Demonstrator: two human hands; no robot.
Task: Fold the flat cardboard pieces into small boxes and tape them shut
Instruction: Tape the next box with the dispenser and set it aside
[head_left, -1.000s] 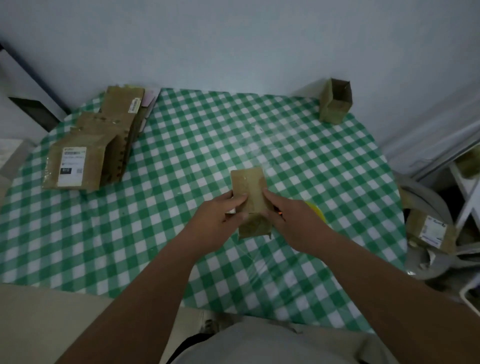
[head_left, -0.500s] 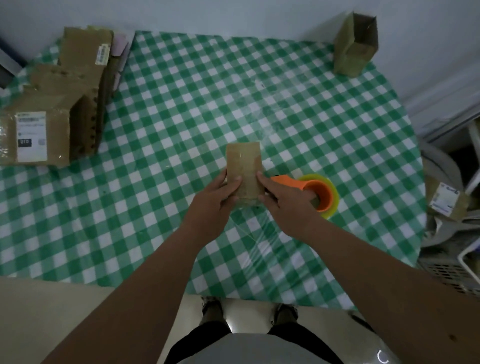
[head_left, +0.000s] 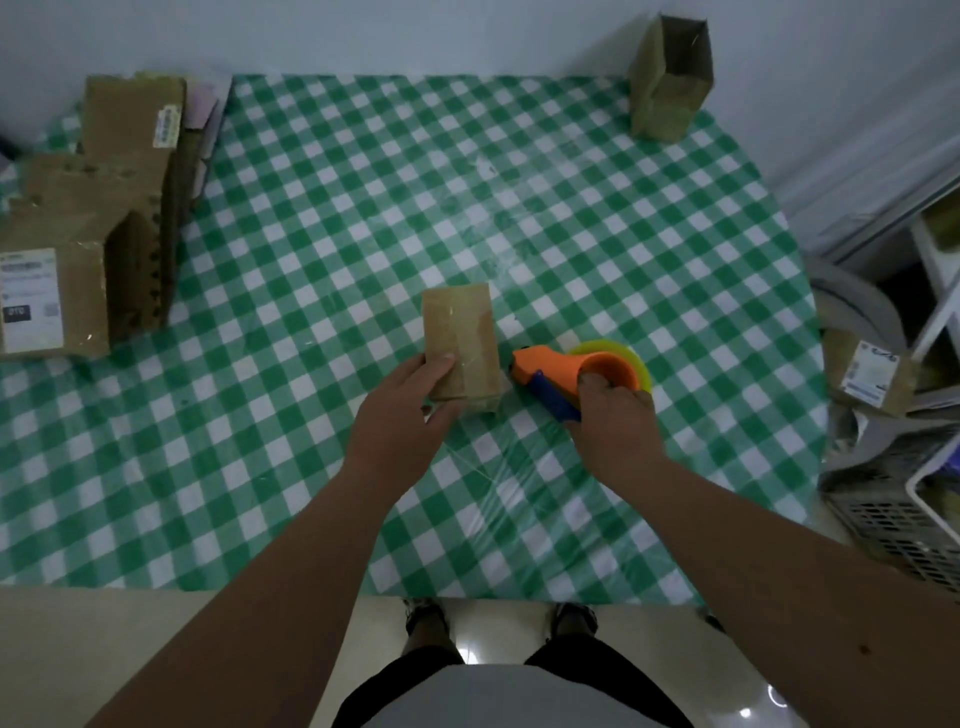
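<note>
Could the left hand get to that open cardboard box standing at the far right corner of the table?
Probably not right away: the left hand holds the small brown cardboard box, and the open cardboard box stands across the table.

Checked table (green-white), small box, tape dispenser, cardboard stack

Single head-worn wide-angle view, looking steeply down and forward over the checked tablecloth, wall at top, both forearms reaching in from below, wearer's feet visible at the near table edge.
</note>
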